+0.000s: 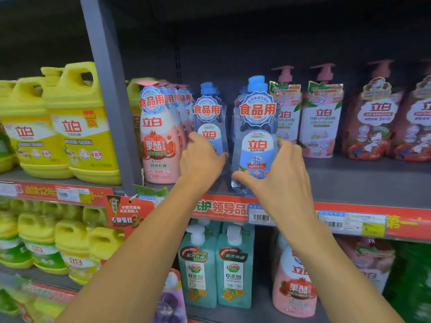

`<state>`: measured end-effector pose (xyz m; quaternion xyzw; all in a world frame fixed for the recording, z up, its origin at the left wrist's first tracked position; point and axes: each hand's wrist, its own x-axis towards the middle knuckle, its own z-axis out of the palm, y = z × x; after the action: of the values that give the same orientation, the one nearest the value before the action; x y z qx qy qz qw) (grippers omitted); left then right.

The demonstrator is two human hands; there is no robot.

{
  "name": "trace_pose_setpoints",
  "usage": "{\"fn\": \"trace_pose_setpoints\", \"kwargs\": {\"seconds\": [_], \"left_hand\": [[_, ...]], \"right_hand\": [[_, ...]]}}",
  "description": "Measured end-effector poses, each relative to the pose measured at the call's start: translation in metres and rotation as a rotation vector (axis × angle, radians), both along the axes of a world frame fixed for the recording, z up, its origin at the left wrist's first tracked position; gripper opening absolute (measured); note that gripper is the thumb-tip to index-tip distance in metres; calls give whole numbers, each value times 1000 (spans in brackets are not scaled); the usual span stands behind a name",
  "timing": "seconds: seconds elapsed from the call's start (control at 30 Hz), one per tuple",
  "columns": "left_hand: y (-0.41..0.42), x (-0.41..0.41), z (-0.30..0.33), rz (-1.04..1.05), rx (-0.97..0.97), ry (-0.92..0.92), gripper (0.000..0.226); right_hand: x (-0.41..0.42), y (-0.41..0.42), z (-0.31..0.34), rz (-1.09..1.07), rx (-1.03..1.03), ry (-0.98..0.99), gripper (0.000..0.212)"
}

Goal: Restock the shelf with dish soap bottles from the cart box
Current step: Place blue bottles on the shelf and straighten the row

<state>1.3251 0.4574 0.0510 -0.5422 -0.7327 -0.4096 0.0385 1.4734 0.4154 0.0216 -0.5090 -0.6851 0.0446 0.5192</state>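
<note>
My right hand point(281, 176) gripped the front blue-capped bottle point(255, 141) low on its body, thumb across the lower front, fingers wrapped round the right side; bottle stood upright at the shelf's point(363, 183) front edge, roughly mid-shelf, base just behind the red price strip point(224, 207). My left hand point(201, 157) was curled round the second blue-capped bottle point(210, 120), which stood a bit further back & just left of the first, w/ a narrow gap btwn the two. More blue caps showed behind both, can't tell how many. Left of my left hand stood a row of pink pomegranate bottles point(158, 141), front one near the front edge, close beside the grey upright post point(109, 94). Beyond the post, on the next bay, yellow jugs point(79, 127) w/ handles stood side by side. Right of my right hand, further back on the shelf, two pale pink pump bottles point(321, 122), then red-pink pump bottles point(373, 127) toward the shelf's right end. On the shelf below, two teal pump bottles point(217, 266) stood side by side under my forearms, another pink bottle point(295, 285) to their right. Barcode tags point(261, 216) sat on the strip just below my right wrist. No cart box in view.
</note>
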Motion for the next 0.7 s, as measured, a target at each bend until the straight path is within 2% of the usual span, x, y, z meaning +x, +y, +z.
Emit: {"fn": "trace_pose_setpoints", "kwargs": {"seconds": [0.1,0.27,0.43,0.7], "left_hand": [[17,-2,6,19,-31,-7,83],[42,-5,11,33,-53,23,86],[67,-11,8,-8,-28,53,98],[98,-12,12,2,-67,-40,93]], "right_hand": [[0,-1,-1,-8,19,-15,94],[-1,-3,-4,-17,21,-44,96],[-1,-4,-6,-7,17,10,98],[0,-1,-13,12,35,52,94]]}}
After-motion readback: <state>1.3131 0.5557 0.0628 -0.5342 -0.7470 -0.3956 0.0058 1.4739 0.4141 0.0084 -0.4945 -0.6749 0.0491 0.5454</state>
